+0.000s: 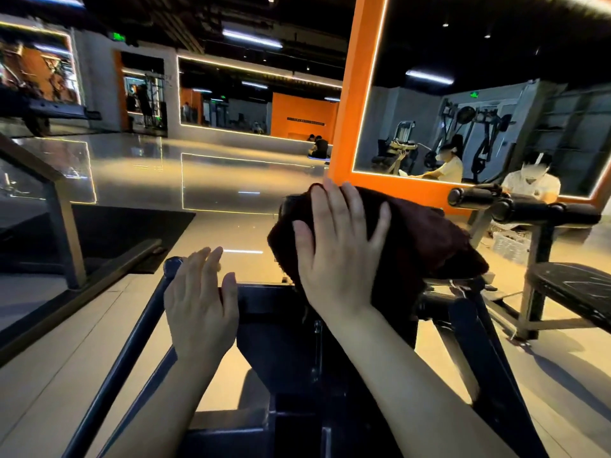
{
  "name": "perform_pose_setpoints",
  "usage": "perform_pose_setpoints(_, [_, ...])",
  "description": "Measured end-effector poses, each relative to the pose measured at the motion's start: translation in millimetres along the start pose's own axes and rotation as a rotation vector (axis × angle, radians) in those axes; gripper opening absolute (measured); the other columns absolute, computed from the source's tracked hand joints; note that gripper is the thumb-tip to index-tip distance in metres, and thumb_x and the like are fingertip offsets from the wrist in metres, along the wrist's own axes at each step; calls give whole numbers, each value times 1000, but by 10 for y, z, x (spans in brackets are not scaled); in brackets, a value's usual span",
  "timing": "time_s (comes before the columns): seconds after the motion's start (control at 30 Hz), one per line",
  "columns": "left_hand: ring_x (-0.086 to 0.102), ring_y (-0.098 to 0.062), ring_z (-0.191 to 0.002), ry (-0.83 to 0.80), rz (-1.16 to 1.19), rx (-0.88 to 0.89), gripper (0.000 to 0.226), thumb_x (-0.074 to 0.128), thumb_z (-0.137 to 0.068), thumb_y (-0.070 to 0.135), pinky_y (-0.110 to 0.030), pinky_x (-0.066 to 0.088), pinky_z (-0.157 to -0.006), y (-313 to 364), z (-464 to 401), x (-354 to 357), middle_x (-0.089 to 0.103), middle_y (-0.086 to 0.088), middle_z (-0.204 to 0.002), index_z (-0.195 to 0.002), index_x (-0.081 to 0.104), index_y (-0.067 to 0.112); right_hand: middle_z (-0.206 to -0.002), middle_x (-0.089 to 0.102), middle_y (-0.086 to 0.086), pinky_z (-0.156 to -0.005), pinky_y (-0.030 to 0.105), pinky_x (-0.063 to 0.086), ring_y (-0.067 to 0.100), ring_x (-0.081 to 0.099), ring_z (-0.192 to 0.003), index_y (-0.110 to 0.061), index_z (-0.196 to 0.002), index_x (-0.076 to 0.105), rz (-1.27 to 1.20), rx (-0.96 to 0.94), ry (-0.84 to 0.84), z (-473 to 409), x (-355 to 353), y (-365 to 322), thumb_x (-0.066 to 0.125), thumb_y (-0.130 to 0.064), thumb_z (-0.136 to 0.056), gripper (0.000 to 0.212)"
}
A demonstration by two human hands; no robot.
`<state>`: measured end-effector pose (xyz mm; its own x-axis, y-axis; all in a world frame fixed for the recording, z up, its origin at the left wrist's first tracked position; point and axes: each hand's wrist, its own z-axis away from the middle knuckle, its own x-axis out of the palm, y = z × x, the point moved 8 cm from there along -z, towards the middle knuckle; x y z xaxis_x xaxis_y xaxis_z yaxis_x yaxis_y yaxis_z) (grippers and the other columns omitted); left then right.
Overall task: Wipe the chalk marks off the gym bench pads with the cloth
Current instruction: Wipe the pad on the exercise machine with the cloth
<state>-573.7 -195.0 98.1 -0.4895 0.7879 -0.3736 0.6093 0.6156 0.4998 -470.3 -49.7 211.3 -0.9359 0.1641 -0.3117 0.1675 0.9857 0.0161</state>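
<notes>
Pressing my right hand [337,246], fingers spread flat, on the dark red cloth [426,236] draped over the bench pad's near end, I judge the pad runs away to the right, while my left hand [198,299] rests open on the black frame [264,295].

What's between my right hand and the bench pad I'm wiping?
In the head view, the dark cloth lies between them: your right hand presses flat on it, and it covers the pad completely.
</notes>
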Motion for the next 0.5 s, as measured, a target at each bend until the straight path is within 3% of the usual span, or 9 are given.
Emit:
perform_pose_setpoints(0.2, [43,-32,-129,-19,-16,31,44,31,-97,36,-54,31,-103,3,30,-23,52,-12,-135,-134,44,16,-143,52,5,-114,49,14,26,42,-137,-16,-136,54,15,-164,-104,-52,-66,137,38,-39,-99,46])
perform_pose_setpoints(0.37, [45,-32,-127,-5,18,48,41,34,-96,34,-53,32,-102,-45,32,-45,54,-12,-133,-132,46,16,-153,39,5,-116,48,11,25,26,-144,-20,-142,36,135,-141,-172,114,-214,718,31,-38,-102,45])
perform_pose_setpoints(0.5, [47,-31,-124,-12,18,39,44,32,-96,36,-50,32,-101,-21,36,-12,55,-11,-131,-130,50,14,-152,38,5,-115,58,10,28,21,-146,-21,-140,35,88,-35,-152,136,-184,734,31,-38,-101,42])
